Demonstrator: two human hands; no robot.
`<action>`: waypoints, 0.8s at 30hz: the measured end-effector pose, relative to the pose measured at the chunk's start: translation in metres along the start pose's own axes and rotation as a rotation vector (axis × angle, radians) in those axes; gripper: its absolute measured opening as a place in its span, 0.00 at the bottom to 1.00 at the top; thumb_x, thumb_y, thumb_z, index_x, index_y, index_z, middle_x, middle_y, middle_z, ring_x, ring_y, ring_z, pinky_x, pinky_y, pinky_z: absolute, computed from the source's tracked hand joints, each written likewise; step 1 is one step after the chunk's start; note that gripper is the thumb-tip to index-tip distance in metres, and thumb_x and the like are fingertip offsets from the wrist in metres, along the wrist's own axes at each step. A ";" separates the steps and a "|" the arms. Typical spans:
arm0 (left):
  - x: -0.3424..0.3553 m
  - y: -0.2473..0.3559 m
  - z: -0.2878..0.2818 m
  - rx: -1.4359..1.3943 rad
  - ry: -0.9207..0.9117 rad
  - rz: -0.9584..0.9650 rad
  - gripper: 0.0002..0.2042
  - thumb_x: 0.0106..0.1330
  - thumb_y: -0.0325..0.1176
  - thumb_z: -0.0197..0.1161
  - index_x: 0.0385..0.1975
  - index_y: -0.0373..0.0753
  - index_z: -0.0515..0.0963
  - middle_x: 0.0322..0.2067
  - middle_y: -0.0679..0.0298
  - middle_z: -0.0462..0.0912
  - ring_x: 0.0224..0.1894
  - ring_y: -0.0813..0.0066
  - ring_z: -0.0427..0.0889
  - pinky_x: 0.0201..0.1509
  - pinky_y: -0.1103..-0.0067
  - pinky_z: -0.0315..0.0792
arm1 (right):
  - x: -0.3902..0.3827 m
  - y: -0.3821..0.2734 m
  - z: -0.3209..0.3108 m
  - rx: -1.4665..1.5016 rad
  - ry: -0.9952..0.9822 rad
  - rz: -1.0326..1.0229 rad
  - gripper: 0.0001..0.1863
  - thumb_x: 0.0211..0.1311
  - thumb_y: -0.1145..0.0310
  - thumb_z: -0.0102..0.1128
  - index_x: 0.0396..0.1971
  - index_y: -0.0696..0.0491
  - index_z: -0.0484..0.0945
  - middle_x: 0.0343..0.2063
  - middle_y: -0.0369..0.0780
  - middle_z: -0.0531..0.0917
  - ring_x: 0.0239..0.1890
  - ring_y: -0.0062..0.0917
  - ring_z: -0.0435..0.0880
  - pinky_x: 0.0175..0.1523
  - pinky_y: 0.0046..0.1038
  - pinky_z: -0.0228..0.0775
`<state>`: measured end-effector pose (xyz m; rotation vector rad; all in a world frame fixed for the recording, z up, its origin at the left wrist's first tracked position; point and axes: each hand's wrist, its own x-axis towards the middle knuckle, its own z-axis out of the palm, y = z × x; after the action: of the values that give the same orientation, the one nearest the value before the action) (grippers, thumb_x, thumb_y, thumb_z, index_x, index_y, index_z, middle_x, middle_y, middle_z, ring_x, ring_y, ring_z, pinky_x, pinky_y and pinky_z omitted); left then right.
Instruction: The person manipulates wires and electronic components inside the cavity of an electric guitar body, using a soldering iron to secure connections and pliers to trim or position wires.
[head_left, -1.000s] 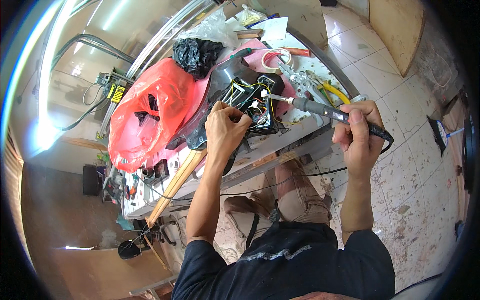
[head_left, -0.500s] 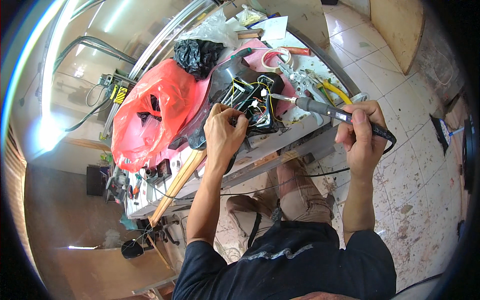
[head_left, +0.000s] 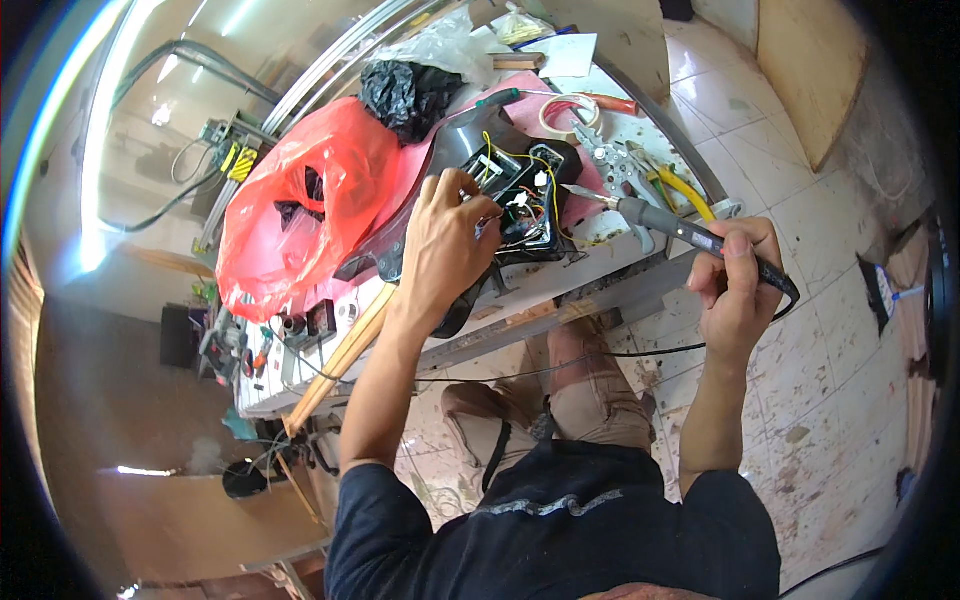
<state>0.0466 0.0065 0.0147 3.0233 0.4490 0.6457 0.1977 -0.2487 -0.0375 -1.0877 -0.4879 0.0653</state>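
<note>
A black electric guitar body (head_left: pixel 468 130) lies on the workbench, its back cavity (head_left: pixel 530 200) open with yellow, white and red wires showing. The pale wooden neck (head_left: pixel 345 345) reaches toward the lower left. My left hand (head_left: pixel 440 245) bends over the cavity's left edge, fingers closed around a small part mostly hidden by them. In my right hand (head_left: pixel 738 285) is a grey-and-black soldering iron (head_left: pixel 655 217), gripped like a pen. Its metal tip points left toward the wires, apart from them by a small gap. A black cord trails from its rear end.
Wire strippers (head_left: pixel 615 165), yellow-handled pliers (head_left: pixel 685 192), a tape roll (head_left: pixel 568 115) and a green-handled screwdriver (head_left: pixel 498 98) lie beyond the guitar. A red plastic bag (head_left: pixel 265 220) and a black bag (head_left: pixel 405 100) crowd the left. The bench's front edge (head_left: pixel 620 280) runs before my legs.
My left hand has turned and shifted slightly over the cavity, its fingers more raised. The soldering iron remains in my right hand, its tip a little farther from the wires. The whole view has shifted somewhat.
</note>
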 end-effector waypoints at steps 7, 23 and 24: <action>-0.008 -0.014 0.010 -0.153 0.011 -0.122 0.08 0.57 0.30 0.68 0.35 0.41 0.89 0.44 0.54 0.78 0.53 0.55 0.78 0.59 0.66 0.73 | -0.001 0.007 -0.003 0.086 0.002 0.036 0.12 0.77 0.63 0.54 0.39 0.57 0.76 0.15 0.33 0.75 0.12 0.12 0.66 0.19 0.17 0.50; -0.014 0.000 0.029 -0.249 0.141 -0.256 0.09 0.56 0.35 0.72 0.27 0.35 0.89 0.37 0.55 0.79 0.45 0.56 0.79 0.53 0.66 0.75 | 0.005 0.000 0.026 0.005 -0.022 -0.044 0.15 0.78 0.58 0.52 0.38 0.57 0.75 0.12 0.34 0.71 0.11 0.13 0.64 0.19 0.17 0.49; -0.013 0.000 0.030 -0.259 0.146 -0.258 0.09 0.56 0.35 0.72 0.27 0.35 0.89 0.37 0.55 0.79 0.45 0.56 0.79 0.53 0.66 0.75 | 0.005 0.000 0.028 -0.005 -0.026 -0.048 0.15 0.78 0.58 0.52 0.38 0.57 0.75 0.12 0.34 0.71 0.11 0.13 0.64 0.19 0.17 0.49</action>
<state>0.0469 0.0042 -0.0183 2.6284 0.6870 0.8345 0.1907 -0.2241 -0.0251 -1.0805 -0.5380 0.0361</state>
